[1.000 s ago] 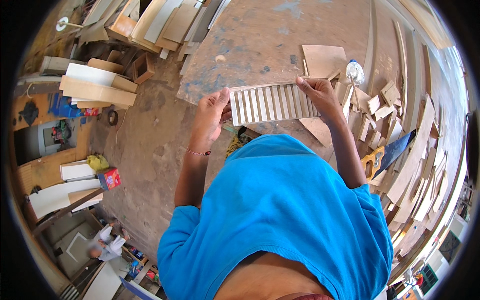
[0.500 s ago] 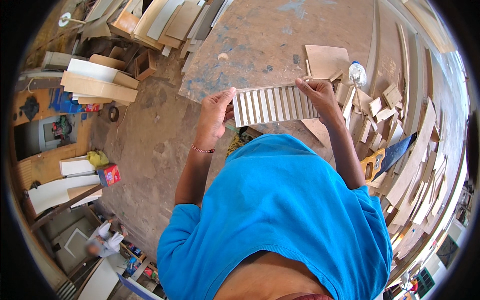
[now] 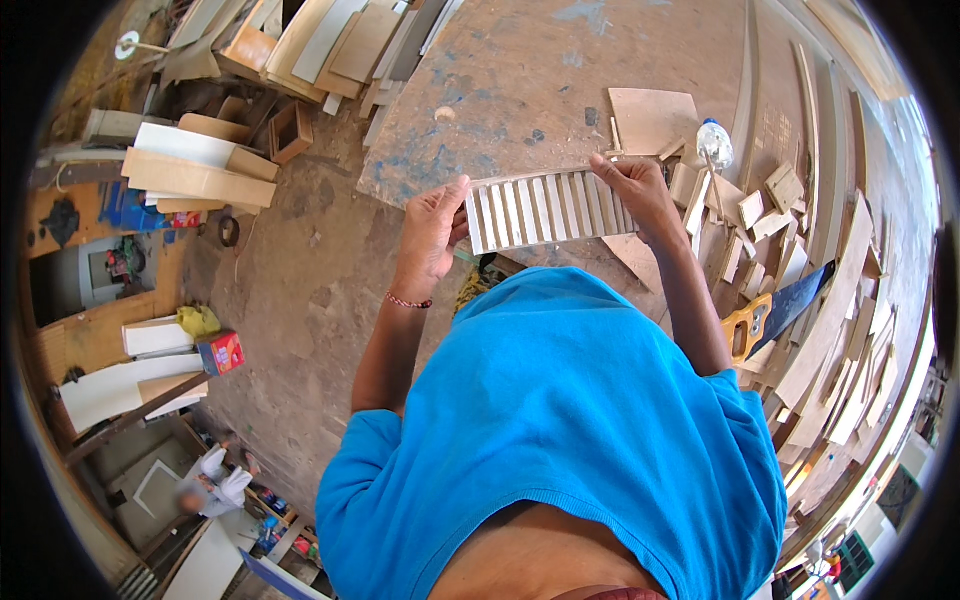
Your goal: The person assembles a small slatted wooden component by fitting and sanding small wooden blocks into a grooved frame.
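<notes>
Between my two hands I hold a small slatted wooden panel (image 3: pixel 545 212), a rectangle with pale parallel strips set in a frame. My left hand (image 3: pixel 433 228) grips its left end, thumb along the upper corner. At the opposite end my right hand (image 3: pixel 643 198) pinches the panel, thumb on top and fingers hidden behind it. The panel is raised at the near edge of a paint-stained wooden worktable (image 3: pixel 510 100). A thin square board (image 3: pixel 655 120) lies on the table just beyond my right hand.
To the right are a handsaw (image 3: pixel 775 312) with a yellow handle, many wood offcuts (image 3: pixel 750 210) and a clear plastic bottle (image 3: pixel 714 146). Stacked boards (image 3: pixel 330 50) stand at the far left. A red box (image 3: pixel 221 353) sits on the left, and another person (image 3: pixel 212 485) is at lower left.
Both hands keep their grip on the slatted panel, which has hardly moved. The view has shifted very slightly.
</notes>
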Demonstrator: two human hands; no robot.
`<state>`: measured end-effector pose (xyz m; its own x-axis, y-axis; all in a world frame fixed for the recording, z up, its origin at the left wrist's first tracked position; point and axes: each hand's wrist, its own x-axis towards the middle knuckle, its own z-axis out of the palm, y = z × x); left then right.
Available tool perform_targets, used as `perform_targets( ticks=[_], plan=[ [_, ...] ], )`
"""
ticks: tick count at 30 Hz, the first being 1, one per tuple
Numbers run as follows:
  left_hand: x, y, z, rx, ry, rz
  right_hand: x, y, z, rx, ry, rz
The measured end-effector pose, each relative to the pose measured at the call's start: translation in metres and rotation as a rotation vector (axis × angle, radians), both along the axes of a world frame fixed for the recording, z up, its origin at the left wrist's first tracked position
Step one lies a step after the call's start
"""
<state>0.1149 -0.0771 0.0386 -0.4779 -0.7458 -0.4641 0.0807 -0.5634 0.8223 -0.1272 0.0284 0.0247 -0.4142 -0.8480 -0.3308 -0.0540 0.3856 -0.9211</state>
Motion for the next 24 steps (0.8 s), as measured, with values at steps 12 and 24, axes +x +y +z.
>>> perform_targets(
  ticks=[12,24],
  plan=[
    [-0.008,0.003,-0.021,0.055,0.401,0.006,-0.035,-0.042,0.051,-0.146,-0.218,0.059],
    [-0.053,0.012,-0.016,0.137,0.717,0.155,0.044,-0.042,0.040,-0.605,-0.455,-0.104]
  ],
)
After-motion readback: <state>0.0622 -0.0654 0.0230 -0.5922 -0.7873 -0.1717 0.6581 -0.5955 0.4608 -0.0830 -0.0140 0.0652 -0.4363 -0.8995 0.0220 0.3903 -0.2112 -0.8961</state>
